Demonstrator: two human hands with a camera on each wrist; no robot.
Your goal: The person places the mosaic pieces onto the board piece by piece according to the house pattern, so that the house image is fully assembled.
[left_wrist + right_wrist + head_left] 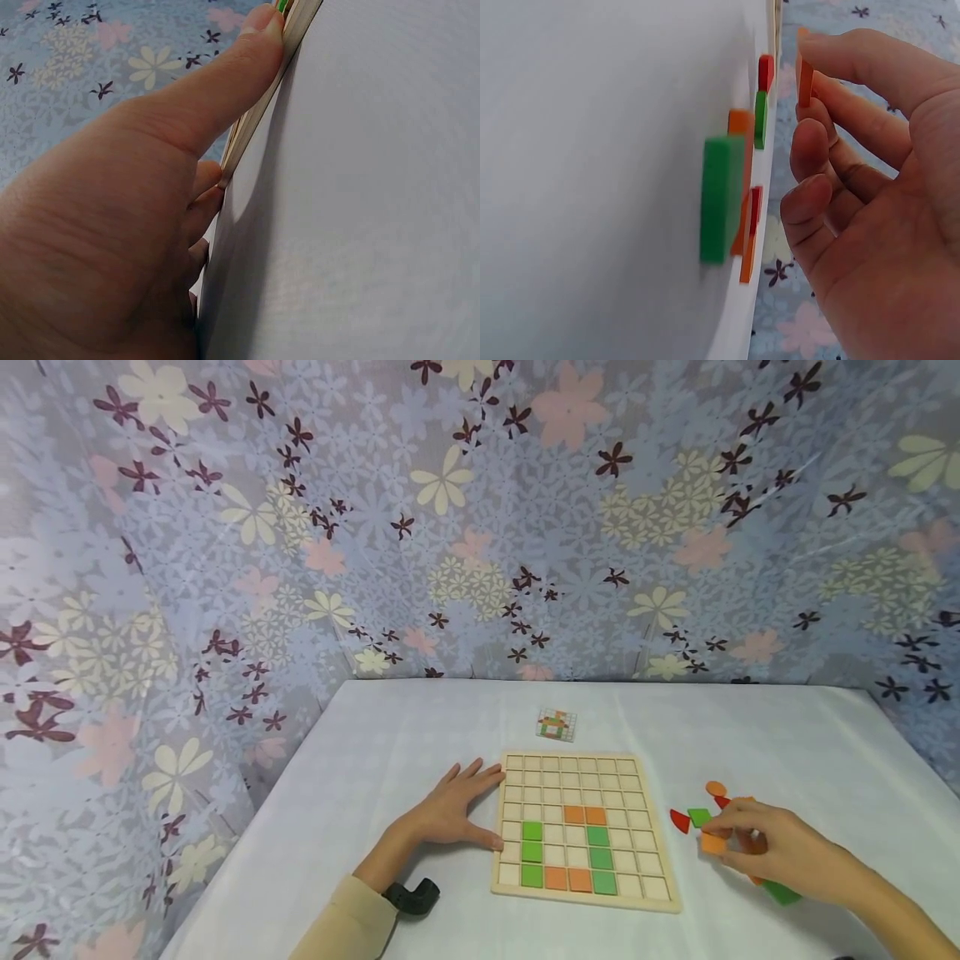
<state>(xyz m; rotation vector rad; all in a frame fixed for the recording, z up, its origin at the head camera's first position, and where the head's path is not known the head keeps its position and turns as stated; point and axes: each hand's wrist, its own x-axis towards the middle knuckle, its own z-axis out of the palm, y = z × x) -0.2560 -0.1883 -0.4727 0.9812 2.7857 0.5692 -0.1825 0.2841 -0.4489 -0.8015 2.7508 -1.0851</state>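
A wooden grid board [585,899] lies on the table, with light green tiles [532,852] in one column, darker green tiles [601,858] in another, and orange tiles [580,880] between them along the bottom and higher up. My left hand [450,810] rests at the board's left edge, fingers spread, thumb touching the rim. To the right of the board, my right hand [787,847] pinches an orange square tile [713,843] between thumb and fingers. In the right wrist view this orange tile [805,71] is held edge-on above the table.
Loose pieces lie by my right hand: an orange disc [716,788], a red quarter-round piece [680,821], a green piece [699,817] and a larger green piece [782,892]. Behind the board lies a small pattern card [556,724]. Floral cloth [480,527] hangs behind the white table.
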